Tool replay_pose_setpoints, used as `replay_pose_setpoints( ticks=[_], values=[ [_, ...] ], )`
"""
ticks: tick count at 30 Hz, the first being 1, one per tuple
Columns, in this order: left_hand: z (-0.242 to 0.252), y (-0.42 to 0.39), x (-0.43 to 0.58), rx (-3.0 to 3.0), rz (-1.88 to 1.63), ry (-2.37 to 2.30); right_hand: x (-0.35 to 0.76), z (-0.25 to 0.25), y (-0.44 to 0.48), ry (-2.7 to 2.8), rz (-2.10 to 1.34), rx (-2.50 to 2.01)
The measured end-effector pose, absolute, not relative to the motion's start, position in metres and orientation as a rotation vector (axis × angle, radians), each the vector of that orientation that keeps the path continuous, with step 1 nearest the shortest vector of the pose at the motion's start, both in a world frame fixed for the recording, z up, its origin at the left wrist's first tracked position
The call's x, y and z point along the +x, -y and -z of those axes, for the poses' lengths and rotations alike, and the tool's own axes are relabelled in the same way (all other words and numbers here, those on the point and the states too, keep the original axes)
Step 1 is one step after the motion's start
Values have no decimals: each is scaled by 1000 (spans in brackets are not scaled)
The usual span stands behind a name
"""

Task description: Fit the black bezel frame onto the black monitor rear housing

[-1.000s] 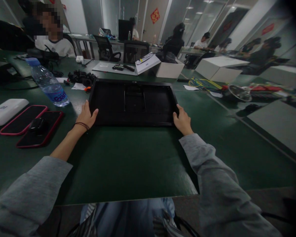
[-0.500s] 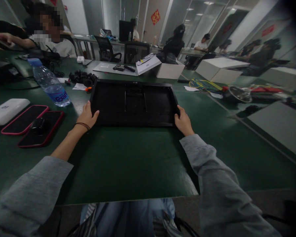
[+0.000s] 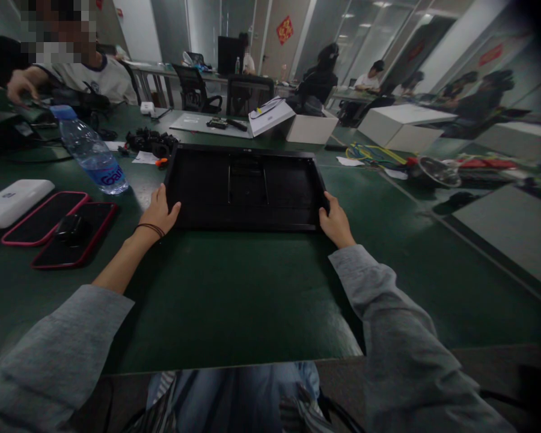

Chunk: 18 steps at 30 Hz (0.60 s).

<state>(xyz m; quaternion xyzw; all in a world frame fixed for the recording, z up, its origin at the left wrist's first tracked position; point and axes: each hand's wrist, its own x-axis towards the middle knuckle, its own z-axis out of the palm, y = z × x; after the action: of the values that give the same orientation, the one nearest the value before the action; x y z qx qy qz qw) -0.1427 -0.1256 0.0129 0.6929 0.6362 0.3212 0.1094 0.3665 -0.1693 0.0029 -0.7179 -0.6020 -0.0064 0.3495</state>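
A black shallow rectangular tray (image 3: 202, 186) with a raised rim lies on the green table in front of me. Two thin upright lines and a recessed panel mark its middle, and its exact kind is unclear. My left hand (image 3: 160, 213) grips the tray's left edge, thumb on the inner side and fingers round the outside. At the right edge, my right hand (image 3: 336, 221) holds it the same way. Parts of the fingers on both hands are hidden behind the rim.
Left of the tray stand a tilted water bottle (image 3: 100, 162), a white power bank (image 3: 18, 201) and two red-edged phones (image 3: 83, 249), one bearing a small black object. White boxes (image 3: 313, 126), cables (image 3: 372, 154) and a metal bowl-shaped item (image 3: 437, 171) lie beyond. A co-worker (image 3: 101, 78) sits across.
My hands and the tray have stayed put. Across the table, the co-worker's upper body has shifted left, and their outstretched hand has lowered slightly and moved right.
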Motion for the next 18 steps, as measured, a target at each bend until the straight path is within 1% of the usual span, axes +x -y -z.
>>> replay_pose_setpoints(
  ticks=[6, 10, 13, 18],
  values=[
    [-8, 119, -148, 1963, -983, -1825, 368, -1, 168, 1571, 39, -1843],
    [-6, 112, -151, 1818, -1144, -1713, 369, 0, 168, 1582, 34, -1842],
    [-9, 110, -150, 1610, -1246, -1625, 369, -1, 169, 1582, 31, -1859],
    [-18, 112, -149, 1184, -1293, -1509, 370, 0, 168, 1584, 31, -1840]
  ],
)
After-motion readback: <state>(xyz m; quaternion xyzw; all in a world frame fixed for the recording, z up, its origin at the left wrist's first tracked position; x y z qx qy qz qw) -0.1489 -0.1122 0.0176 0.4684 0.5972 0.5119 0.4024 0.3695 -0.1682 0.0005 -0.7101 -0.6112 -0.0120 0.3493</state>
